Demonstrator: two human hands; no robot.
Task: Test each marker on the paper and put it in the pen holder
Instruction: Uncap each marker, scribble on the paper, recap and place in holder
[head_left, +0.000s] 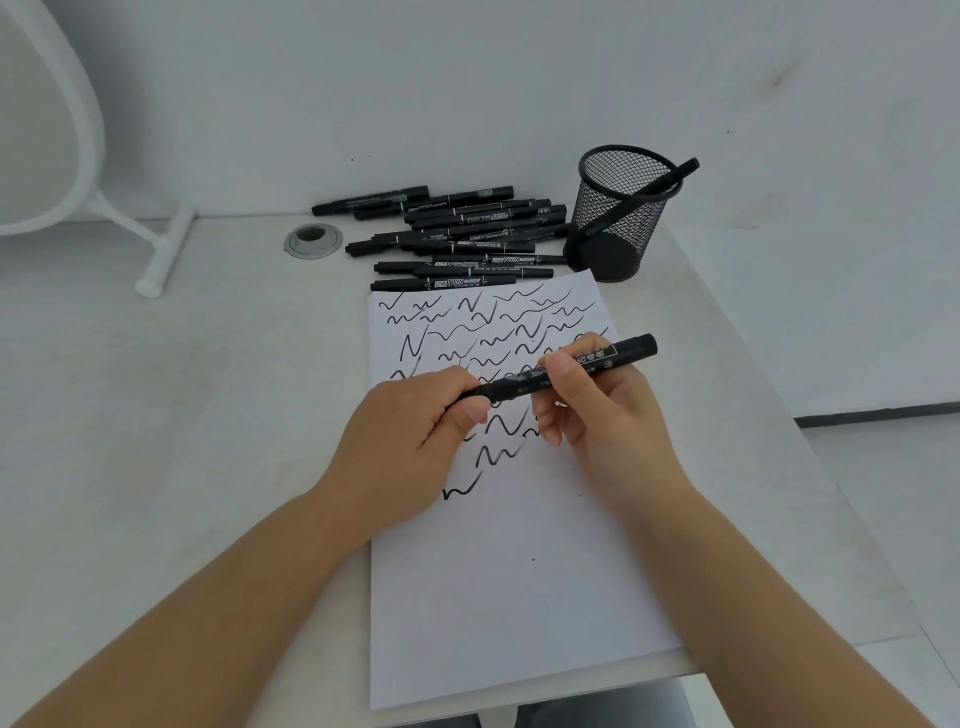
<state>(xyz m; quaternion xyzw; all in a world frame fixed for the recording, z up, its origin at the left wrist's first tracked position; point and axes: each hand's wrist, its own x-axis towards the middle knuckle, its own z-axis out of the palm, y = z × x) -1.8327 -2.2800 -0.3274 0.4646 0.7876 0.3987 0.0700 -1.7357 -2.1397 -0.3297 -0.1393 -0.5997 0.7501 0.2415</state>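
I've got one black twin-tip marker pen (558, 371) held level above the white paper sheet (519, 571), both hands on it. My left hand (410, 441) has its grip pinched round the narrow end at 9 o'clock; my right hand (592, 400) has its grip closed round the barrel's mid, w/ the thick end poking out toward 2 o'clock. Black squiggles fill the sheet's top half. A pile of black markers (457, 234) lies on the white table (182, 415) at 12 o'clock from the sheet. The black mesh pen holder (621, 218) stands at 1 o'clock, touching the pile's right side, w/ one leaning marker (670, 179) inside.
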